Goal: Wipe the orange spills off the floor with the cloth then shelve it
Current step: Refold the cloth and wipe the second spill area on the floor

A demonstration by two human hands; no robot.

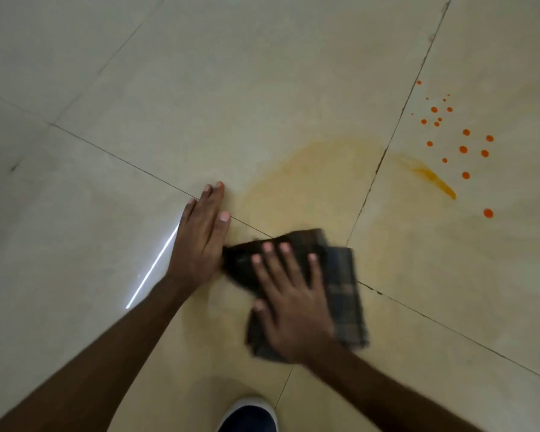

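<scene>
2 bare hands are on the pale glossy tiled floor (138, 73). The right hand (289, 310) lies flat with fingers spread, pressing down on the dark checked folded cloth (345, 294); this grip is an open-palm press, not a clenched hold. The left hand (200, 235) is flat on the floor just left of the grip, released and holding nothing, its edge touching the cloth's left corner. It appears to serve as a brace.

Location of the task's thing: the cloth is directly under the grip and extends past it on the right and ahead. Its long axis runs from near the person toward the far side, tilted slightly left. Blur on the right hand and cloth suggests an active wiping stroke.

Spill layout relative to the grip:
1. A faint, thin orange smear film (309, 176) lies just ahead of the grip, on the same tile.
2. A denser orange streak (437, 182) lies ahead and to the right, beyond the dark grout line (384, 157).
3. Roughly 20 round orange droplets (463, 149) lie farther right and ahead of the streak, well apart from the cloth.

Judgement: the wiping step is partly done; the droplets look untouched. The next stroke calls for travel ahead and to the right across the grout line. The right hand is the nearer hand. A dark blue shoe with a white rim (250, 416) sits behind the grip. No shelf is in view.
</scene>
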